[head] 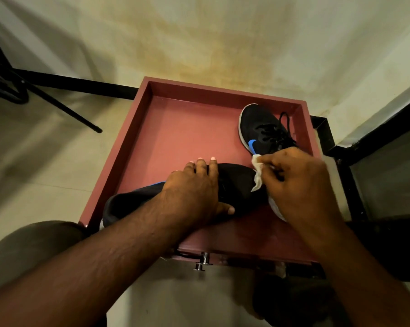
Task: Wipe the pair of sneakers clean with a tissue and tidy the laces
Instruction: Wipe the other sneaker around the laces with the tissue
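Here, both hands work over a shallow reddish-brown tray [138, 128] with raised walls. The left hand [194, 192] lies across the middle of the near sneaker [237, 185], a black shoe lying crosswise in the tray; its fingers curl over the far side of the upper, with three fingertips showing beyond the shoe, and its thumb presses the near side, so the shoe is clasped from above. Just to the right of that hand, the right hand [296, 185] pinches a crumpled white tissue [258, 171] between thumb and bent fingers, and the tissue touches the toe end of the same sneaker. A strip of pale sole shows under the right hand. The heel end of this shoe reaches out past the left wrist, over the tray's near left corner.

Beyond the right hand, close to its knuckles, the second sneaker [258, 126] rests on the tray floor near the far right corner. It is black with a blue side mark and a light sole rim, toe pointing away. Its black laces [285, 121] lie loose, one loop trailing toward the tray's right wall.

Below the wrists, a small metal knob [202, 261] sticks out from the tray's near wall. Far off to the left of the left hand, black metal legs [57, 102] stand on the pale floor [46, 173].
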